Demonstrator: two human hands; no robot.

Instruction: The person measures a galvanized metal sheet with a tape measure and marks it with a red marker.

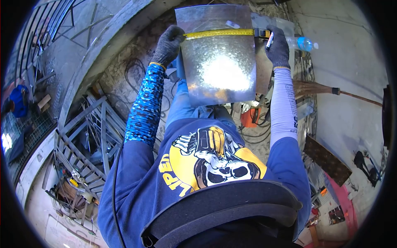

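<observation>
Sheet metal (218,62), a bright, spangled galvanized panel with a glare patch at its middle, rests propped on the person's lap, its top edge held away from the body above a cluttered workshop floor. A yellow tape (219,33) runs straight across the sheet near that top edge. The gloved left hand (168,43) closes its fingers over the sheet's left edge, pinning the tape's end there; the gloved right hand (277,47) grips the tape case (263,33) at the right edge, with a marker (269,41) tucked between its fingers. Measuring well here likely means keeping the tape taut and parallel to the top edge, the hook seated flush, before any mark is made. A water bottle (304,43) and broom (326,89) lie beyond.
</observation>
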